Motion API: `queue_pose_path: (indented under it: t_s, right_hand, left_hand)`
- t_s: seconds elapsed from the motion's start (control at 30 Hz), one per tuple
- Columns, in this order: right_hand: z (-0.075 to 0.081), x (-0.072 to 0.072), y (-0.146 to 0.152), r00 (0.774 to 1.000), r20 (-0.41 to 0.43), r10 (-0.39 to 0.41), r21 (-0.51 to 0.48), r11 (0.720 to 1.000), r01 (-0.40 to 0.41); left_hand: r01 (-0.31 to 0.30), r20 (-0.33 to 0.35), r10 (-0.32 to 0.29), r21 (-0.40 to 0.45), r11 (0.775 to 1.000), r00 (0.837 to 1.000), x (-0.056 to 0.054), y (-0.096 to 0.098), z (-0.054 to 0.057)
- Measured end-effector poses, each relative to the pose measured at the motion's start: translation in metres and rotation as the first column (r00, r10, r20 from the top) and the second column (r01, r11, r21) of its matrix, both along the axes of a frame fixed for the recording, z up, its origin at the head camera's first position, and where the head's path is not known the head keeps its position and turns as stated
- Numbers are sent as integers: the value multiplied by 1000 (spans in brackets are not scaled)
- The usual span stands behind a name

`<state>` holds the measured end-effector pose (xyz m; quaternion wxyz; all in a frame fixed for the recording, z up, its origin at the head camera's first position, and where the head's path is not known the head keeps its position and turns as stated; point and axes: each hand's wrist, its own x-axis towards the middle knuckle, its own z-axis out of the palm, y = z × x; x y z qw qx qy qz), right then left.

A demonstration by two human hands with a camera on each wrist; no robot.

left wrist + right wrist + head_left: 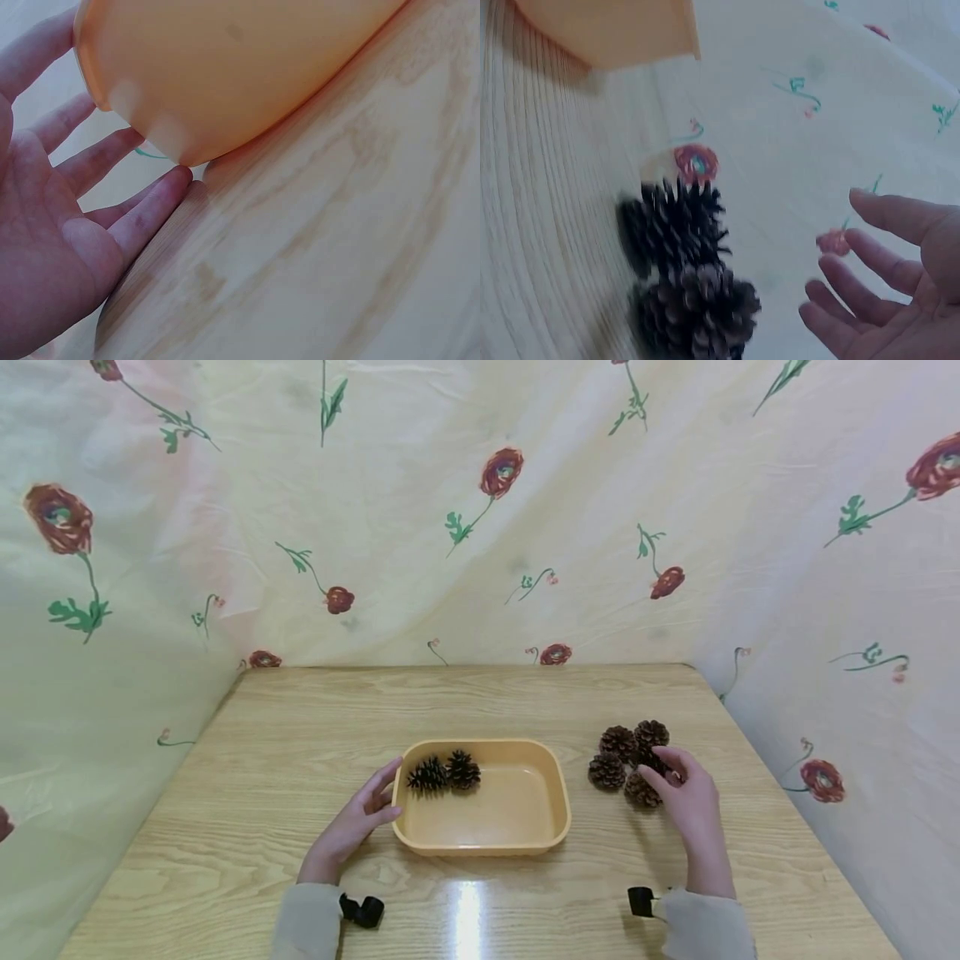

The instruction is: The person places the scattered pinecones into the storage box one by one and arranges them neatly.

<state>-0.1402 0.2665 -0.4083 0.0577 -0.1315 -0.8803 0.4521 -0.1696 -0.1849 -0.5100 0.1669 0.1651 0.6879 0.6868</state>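
Note:
My left hand (361, 814) is at the left end of a shallow orange plastic tray (487, 847), its fingertips against the end wall and rim. In the left wrist view the fingers are spread and mostly straight along the tray's outer wall (247, 67). Two dark pine cones, a spiky one (427, 776) and a rounder one (463, 770), lie at the tray's back left. My right hand (692, 793) hovers over a cluster of brown pine cones (607, 772) on the right, thumb and fingers apart with nothing between them. It partly covers a few cones.
Everything stands on a light wood-grain table (337, 702). Behind it and along both sides hangs a pale cloth (405, 510) printed with red flowers. A black wrist device (362, 911) sits by each sleeve.

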Motion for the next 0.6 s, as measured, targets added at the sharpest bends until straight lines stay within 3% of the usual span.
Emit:
queue_pose_path:
  t_s: [0.13,0.3,0.6]
  right_hand:
    - [-6,1,20,996,53,-67,64,996,64]
    - [-14,3,44,986,152,-62,114,992,45]
    - [-31,10,70,971,234,-49,45,998,40]
  left_hand:
    - [-2,5,2,-9,1000,1000,0,0,1]
    - [-9,13,9,-17,1000,1000,1,0,1]
    - [-1,8,1,-15,1000,1000,1,0,0]
